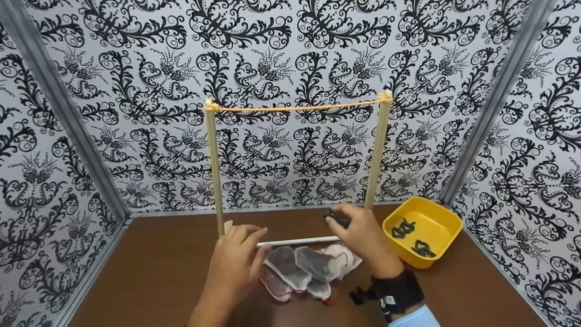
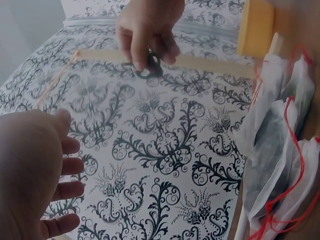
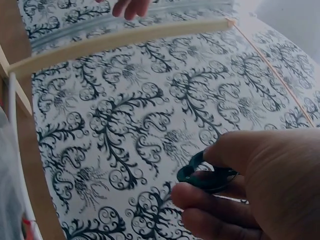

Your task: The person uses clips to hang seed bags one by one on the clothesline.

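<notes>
My right hand [image 1: 361, 231] pinches a dark green clip [image 3: 200, 175] with a looped end between thumb and fingers, above the right end of a white rod [image 1: 299, 240]. My left hand [image 1: 238, 254] is held near the left wooden post [image 1: 214, 172], its fingers loosely extended; the left wrist view shows nothing in it. Between the hands, on the brown table, lie several white mesh pouches [image 1: 290, 265] with red drawstrings and dark contents. An orange cord [image 1: 295, 108] runs between the tops of the left and right posts [image 1: 379, 154], above both hands.
To the right stands a yellow bin [image 1: 447, 227] with several dark green clips [image 1: 423, 249] inside. Patterned black-and-white panels [image 1: 281, 54] enclose the table [image 1: 150, 263] at the back and both sides, with grey metal strips [image 1: 68, 113] at the corners.
</notes>
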`<state>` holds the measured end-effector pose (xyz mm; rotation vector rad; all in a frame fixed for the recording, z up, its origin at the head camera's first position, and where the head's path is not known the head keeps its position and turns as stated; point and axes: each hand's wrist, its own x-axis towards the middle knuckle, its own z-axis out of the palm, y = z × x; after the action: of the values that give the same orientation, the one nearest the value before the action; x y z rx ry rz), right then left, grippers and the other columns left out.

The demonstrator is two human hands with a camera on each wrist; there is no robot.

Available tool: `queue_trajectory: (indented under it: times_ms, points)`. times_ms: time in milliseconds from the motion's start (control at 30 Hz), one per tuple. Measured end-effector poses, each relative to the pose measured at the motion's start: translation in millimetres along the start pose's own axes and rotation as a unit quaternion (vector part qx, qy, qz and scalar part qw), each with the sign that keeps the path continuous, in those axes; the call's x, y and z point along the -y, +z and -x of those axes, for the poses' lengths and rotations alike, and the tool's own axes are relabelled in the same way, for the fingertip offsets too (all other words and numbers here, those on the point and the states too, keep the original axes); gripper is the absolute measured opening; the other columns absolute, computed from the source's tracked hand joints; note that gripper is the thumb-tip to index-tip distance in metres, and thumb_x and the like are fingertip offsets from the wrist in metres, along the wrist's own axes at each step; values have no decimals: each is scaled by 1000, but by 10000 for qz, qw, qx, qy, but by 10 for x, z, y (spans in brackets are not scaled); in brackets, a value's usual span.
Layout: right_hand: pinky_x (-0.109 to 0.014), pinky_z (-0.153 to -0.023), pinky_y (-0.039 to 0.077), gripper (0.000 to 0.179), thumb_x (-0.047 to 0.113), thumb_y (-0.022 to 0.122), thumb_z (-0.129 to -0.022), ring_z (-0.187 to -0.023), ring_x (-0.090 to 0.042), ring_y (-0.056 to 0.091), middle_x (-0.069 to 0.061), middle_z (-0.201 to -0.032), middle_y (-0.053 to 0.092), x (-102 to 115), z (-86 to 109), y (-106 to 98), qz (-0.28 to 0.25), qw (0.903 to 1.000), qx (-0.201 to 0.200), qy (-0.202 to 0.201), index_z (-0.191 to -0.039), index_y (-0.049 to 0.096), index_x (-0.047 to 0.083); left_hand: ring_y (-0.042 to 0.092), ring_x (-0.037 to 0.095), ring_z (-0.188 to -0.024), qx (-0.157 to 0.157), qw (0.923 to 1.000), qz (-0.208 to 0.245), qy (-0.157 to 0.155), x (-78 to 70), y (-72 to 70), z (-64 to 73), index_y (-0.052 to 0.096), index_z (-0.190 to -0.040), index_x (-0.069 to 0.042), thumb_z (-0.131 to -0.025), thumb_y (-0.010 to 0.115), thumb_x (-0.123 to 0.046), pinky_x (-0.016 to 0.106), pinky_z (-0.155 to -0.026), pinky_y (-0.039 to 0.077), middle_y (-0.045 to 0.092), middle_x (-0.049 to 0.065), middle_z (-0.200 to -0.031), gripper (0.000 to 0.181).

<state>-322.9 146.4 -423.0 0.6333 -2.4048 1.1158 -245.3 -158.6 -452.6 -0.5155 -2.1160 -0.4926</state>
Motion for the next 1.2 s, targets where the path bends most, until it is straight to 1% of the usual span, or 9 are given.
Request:
queue_trajectory:
  times_ms: [67, 133, 267, 367, 433, 533, 633, 1033, 1200]
  points:
    - [-30, -82, 70, 24, 6, 90, -94, -94, -25, 83, -16, -113, 86, 39, 19, 67, -22, 9997, -90, -231, -118, 83, 5, 73, 23, -107, -4, 9999, 72, -114, 27, -7, -8, 83, -124, -9, -100, 82, -26, 51, -98, 62, 79, 3, -114, 29]
    - [-31, -82, 71, 30, 4, 91, -92, -95, -27, 83, -16, -113, 86, 97, 45, 136, -154, 9994, -29, -322, -120, 83, 4, 74, 22, -105, 27, 9995, 170, -280, 39, -10, -8, 83, -123, -8, -100, 84, -24, 53, -103, 63, 78, 3, -112, 29]
    - [-26, -75, 68, 25, 3, 92, -90, -84, -13, 77, -7, -102, 85, 230, 121, 302, -408, 9981, 150, -435, -113, 83, 7, 73, 21, -105, 300, 9957, 419, -768, -14, -3, 11, 82, -128, -7, -101, 85, -27, 51, -104, 64, 77, 0, -111, 33]
    - [-22, -71, 65, 18, 2, 92, -88, -80, -4, 70, 0, -96, 82, 288, 183, 423, -380, 9945, 152, -966, -103, 84, 10, 72, 20, -107, 622, 9893, 636, -1152, -99, 12, 26, 80, -132, -7, -104, 82, -36, 47, -97, 64, 76, 0, -111, 41]
    - [-19, -70, 62, 18, 1, 91, -87, -79, -3, 67, 2, -95, 79, 315, 212, 483, -175, 9879, 107, -1539, -100, 85, 11, 72, 20, -108, 798, 9856, 732, -1300, -149, 25, 32, 80, -133, -7, -104, 81, -43, 47, -98, 65, 76, 1, -112, 46]
    - [-13, -71, 58, 20, -2, 91, -84, -79, -4, 65, 3, -94, 76, 338, 231, 544, 89, 9715, -34, -2367, -98, 84, 11, 72, 19, -105, 934, 9828, 802, -1380, -202, 43, 37, 82, -126, -7, -102, 83, -47, 46, -96, 65, 77, 1, -109, 47]
    - [-10, -74, 57, 21, -3, 91, -81, -79, -6, 65, 2, -94, 74, 349, 230, 573, 243, 9558, -226, -2921, -95, 83, 10, 71, 17, -100, 930, 9826, 810, -1386, -230, 49, 38, 83, -116, -9, -100, 85, -47, 43, -91, 65, 76, -1, -104, 41]
    - [-19, -83, 61, 27, -8, 91, -76, -87, -14, 69, 1, -95, 72, 350, 213, 583, 398, 9240, -452, -3776, -95, 81, 9, 62, 6, -82, 817, 9775, 1255, -1485, -276, 67, 24, 81, -95, -11, -99, 89, -35, 30, -74, 58, 68, -4, -86, 26]
    - [-20, -83, 62, 25, -9, 89, -77, -85, -15, 68, 0, -93, 71, 355, 198, 583, 462, 9109, -535, -4066, -93, 80, 9, 64, 7, -84, 959, 9684, 1515, -1732, -287, 44, 8, 84, -110, -8, -100, 88, -38, 28, -75, 59, 69, -5, -93, 32]
